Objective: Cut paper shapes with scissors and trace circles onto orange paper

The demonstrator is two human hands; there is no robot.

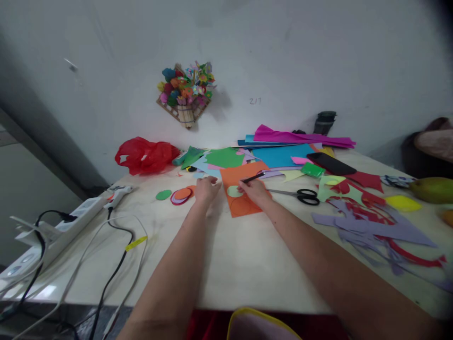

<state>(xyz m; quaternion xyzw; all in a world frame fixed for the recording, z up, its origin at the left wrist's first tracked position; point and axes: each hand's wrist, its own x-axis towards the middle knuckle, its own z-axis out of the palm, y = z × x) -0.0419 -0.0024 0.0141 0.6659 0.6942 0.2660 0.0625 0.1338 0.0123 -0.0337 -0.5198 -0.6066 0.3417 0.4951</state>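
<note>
An orange craft sheet lies on the table in front of me, with a circle drawn in its lower part. On its middle rests a pale green disc, partly covered by my right fingertips. My right hand is closed around a dark pen, which is tilted over the sheet. Just off the sheet's left edge is my left hand, open, fingers loosely bent and holding nothing I can see. Beside it lie overlapping orange and red discs and a green disc.
Black-handled scissors lie right of the sheet, near a dark phone and purple scraps. Coloured sheets and a red plastic bag are at the back. A glue gun, power strip and cables occupy the left.
</note>
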